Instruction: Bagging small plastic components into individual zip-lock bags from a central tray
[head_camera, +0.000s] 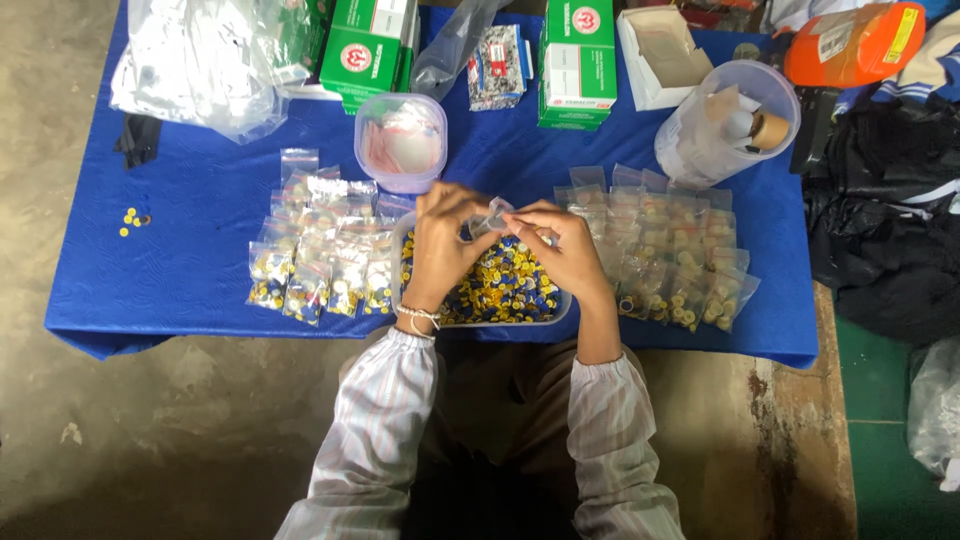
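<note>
Two hands meet over the tray (560, 305) of yellow and blue caps (505, 285): left hand (440, 245) and right hand (560, 245) both pinch a small clear bag (493, 215). Step looks like filling or sealing it; next calls for pressing the mouth shut. Filled bags (320, 265) flank the tray on the blue worktop (180, 200)

Two green-and-white rectangular cardboard boxes (362, 45) (578, 62) stand at twelve o'clock on the blue worktop (190, 210), an open white cardboard box (662, 55) at one o'clock. Rows of small clear plastic zip bags of yellow pieces lie at nine o'clock (315, 265) and three o'clock (672, 260); an orange bottle with a white label (852, 42) lies at two o'clock.
</note>
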